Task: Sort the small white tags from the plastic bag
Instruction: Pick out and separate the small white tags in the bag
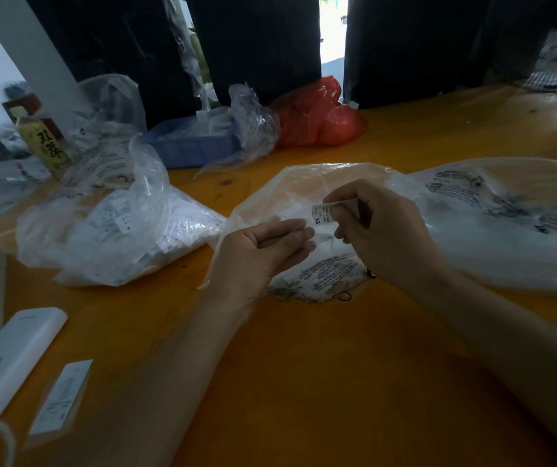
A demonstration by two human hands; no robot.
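Right hand (374, 230) pinches XS tag (319, 214) for reading | left hand (263, 251) cupped, holding nothing | plastic bag (304, 187) beneath on worktop (304, 382).

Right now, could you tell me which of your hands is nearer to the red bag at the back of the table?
Right. The right hand sits in front of the red bag, pinching a small white tag. The left hand is lower and further left, so further away.
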